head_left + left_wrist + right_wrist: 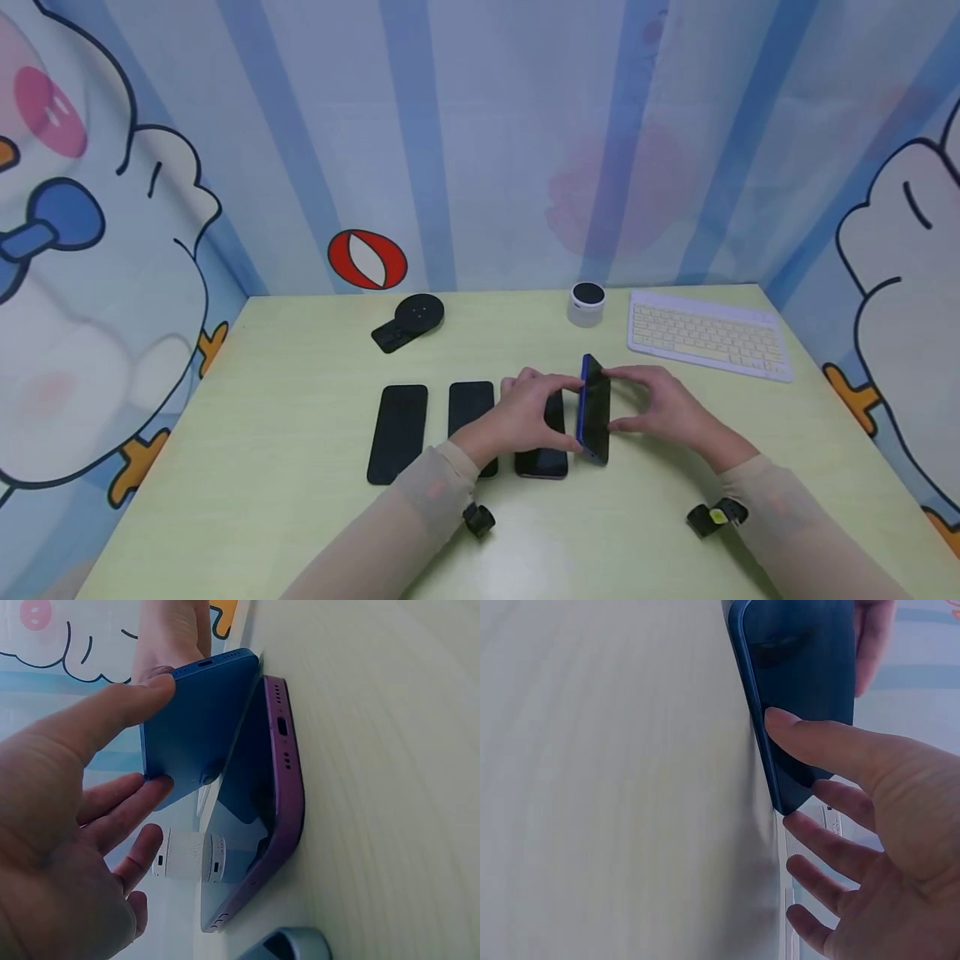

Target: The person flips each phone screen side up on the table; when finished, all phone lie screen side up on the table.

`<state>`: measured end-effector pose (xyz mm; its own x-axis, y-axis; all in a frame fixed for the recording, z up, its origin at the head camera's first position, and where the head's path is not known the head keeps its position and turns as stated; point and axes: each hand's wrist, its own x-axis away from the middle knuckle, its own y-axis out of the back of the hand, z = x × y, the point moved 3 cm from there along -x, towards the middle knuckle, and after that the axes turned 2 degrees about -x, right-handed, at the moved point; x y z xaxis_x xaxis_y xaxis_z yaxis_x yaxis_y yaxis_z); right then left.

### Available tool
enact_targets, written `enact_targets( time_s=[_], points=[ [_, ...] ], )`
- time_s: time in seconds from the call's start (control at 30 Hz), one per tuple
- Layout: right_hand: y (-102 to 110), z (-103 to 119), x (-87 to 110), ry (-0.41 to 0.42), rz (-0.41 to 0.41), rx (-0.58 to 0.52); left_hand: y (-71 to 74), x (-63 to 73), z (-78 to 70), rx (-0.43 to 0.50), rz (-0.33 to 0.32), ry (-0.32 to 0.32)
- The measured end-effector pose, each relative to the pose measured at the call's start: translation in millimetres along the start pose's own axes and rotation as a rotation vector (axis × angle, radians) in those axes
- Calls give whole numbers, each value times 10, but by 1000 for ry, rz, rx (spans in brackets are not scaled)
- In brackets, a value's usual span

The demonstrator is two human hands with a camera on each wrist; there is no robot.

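Observation:
A blue smartphone (595, 412) is tipped up on a long edge, its dark screen toward the right. My left hand (521, 415) grips it from the left, thumb near the closer end and fingers at the farther end. From the other side my right hand (669, 410) holds it, its thumb on the screen side in the right wrist view. The left wrist view shows the blue back, beside a purple-edged phone (283, 765) lying flat. Two more dark phones, one farthest left (397, 433) and one partly behind my left wrist (471, 404), lie in the same row.
At the back left lies a black folding stand with a round pad (418, 313). A small white cylinder with a dark top (586, 306) stands at the back, left of a lilac keyboard (708, 335). Printed curtains rise behind the pale table (285, 400).

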<state>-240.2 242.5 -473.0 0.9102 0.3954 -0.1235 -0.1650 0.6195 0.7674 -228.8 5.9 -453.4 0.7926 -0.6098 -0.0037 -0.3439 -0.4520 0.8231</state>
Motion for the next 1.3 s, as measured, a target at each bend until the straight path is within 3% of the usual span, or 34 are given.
enact_targets(
  time_s=[0.33, 0.6, 0.97, 1.13, 1.3],
  points=[
    [75, -115, 37, -3, 47, 14, -133, -41, -24, -142, -62, 25],
    [103, -170, 85, -13, 82, 36, -254, -53, -124, -251, -25, 70],
    [170, -238, 130, 4, 118, 13, -366, -124, -183, -391, -22, 103],
    [186, -200, 170, 13, 116, 10, -348, -97, -193, -399, -15, 110],
    [252, -146, 239, -3, 17, 14, -218, -7, -112, -291, -55, 116]
  ],
)
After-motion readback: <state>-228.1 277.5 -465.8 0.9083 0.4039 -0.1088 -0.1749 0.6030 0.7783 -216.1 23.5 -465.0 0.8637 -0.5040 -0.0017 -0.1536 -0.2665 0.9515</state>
